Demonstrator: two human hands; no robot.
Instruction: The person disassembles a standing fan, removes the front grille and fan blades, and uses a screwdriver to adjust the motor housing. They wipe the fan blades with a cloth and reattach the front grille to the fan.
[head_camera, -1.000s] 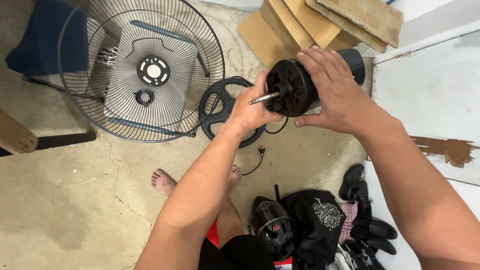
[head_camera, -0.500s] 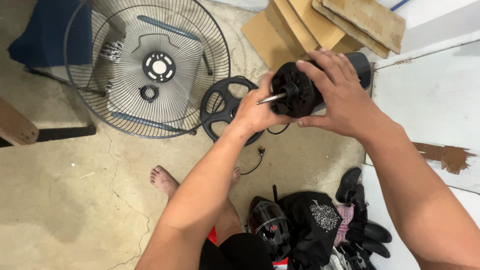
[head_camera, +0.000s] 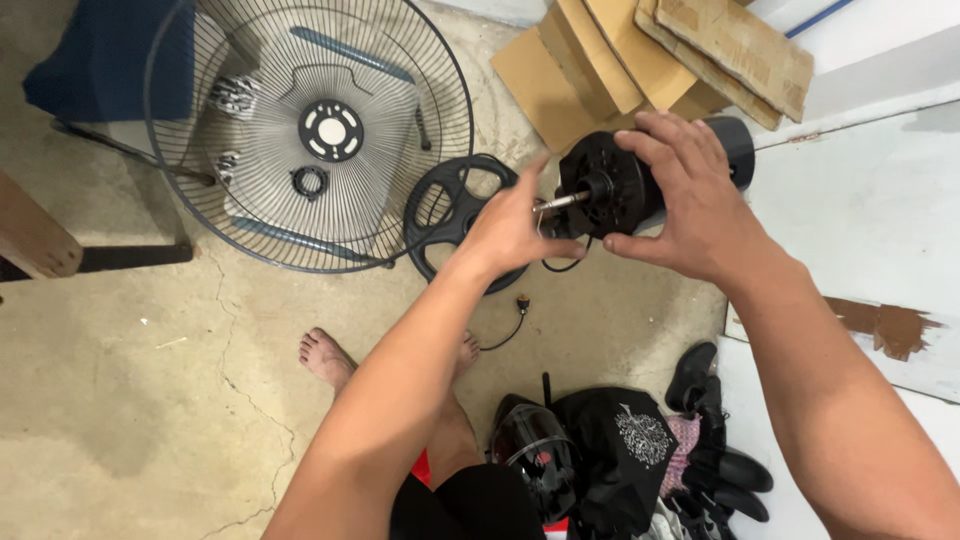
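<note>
The right hand (head_camera: 700, 200) clamps the fan motor (head_camera: 610, 185) steady, while left hand (head_camera: 510, 235) fingers apparently pinch its shaft (head_camera: 560, 201) above the floor.

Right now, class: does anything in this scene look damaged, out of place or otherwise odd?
Yes. The concrete floor is cracked beside the bare foot. A patch of paint has flaked off the white panel. The fan guard lies flat, apart from the motor held in both hands.
</note>
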